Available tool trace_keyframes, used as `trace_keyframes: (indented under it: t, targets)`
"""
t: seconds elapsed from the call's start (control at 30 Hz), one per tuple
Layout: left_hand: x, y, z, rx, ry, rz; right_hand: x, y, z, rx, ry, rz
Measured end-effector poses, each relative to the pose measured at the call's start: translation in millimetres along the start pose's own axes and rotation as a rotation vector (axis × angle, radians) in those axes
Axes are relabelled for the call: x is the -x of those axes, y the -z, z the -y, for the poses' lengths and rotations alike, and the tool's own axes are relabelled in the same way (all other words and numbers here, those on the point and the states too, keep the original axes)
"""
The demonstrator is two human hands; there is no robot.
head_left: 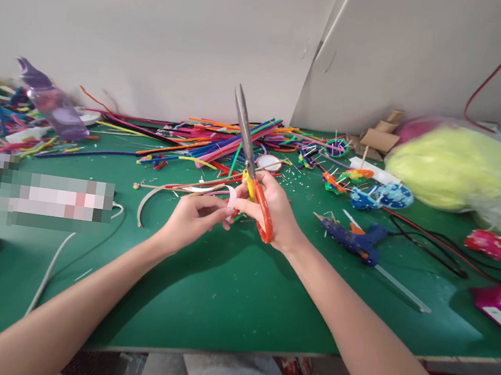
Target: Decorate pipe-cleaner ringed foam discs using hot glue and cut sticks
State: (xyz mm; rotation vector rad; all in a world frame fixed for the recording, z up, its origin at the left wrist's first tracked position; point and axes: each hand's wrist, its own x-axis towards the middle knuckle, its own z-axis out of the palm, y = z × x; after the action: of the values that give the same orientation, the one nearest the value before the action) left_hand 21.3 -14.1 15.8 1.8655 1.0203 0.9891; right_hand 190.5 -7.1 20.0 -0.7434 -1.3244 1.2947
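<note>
My right hand (277,212) is closed around a pair of scissors (250,135) with orange and yellow handles, the blades pointing up and away from me. Close beside it, my left hand (196,214) pinches a thin white strip (232,196), whose loose part curls off to the left. The fingertips of both hands meet at this strip. A beige curved band (144,203) lies left of my left hand on the green table (216,306). Behind my hands is a heap of colourful pipe cleaners (232,148).
A blue glue gun (359,238) with a glue stick lies to the right, its cable trailing. Small blue and orange decorated pieces (383,196) sit behind it. A yellow bundle in plastic (451,168) is back right. A purple bottle (53,103) and a white cable (54,260) are left.
</note>
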Motion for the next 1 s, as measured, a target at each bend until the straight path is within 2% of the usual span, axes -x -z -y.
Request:
trace_keyframes:
  t: [0.47, 1.0]
  targets:
    - [-0.2, -1.8, 3.5, 0.012, 0.013, -0.047, -1.0, -0.4, -0.7, 0.049, 0.017, -0.103]
    - [-0.4, -4.2, 1.1, 0.062, 0.002, -0.046, -1.6, 1.4, -3.5, 0.032, -0.002, -0.049]
